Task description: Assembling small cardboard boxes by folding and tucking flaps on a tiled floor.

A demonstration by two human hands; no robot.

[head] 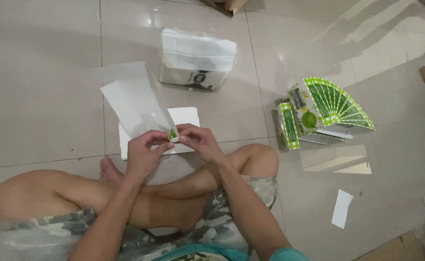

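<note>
Head view: both hands, left (145, 150) and right (198, 142), pinch the lower corner of a white card sheet (135, 104); its long axis runs up toward eleven o'clock above the floor (38, 96).

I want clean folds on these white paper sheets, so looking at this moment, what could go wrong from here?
1. Both hands, left hand and right hand, pinch only the bottom corner of the white sheet; the free upper part could flop and crease crookedly.
2. The sheet is held in the air above the white stack, so a fold may land uneven.
3. The fanned green pieces lie near the right knee and could get scattered.
</note>
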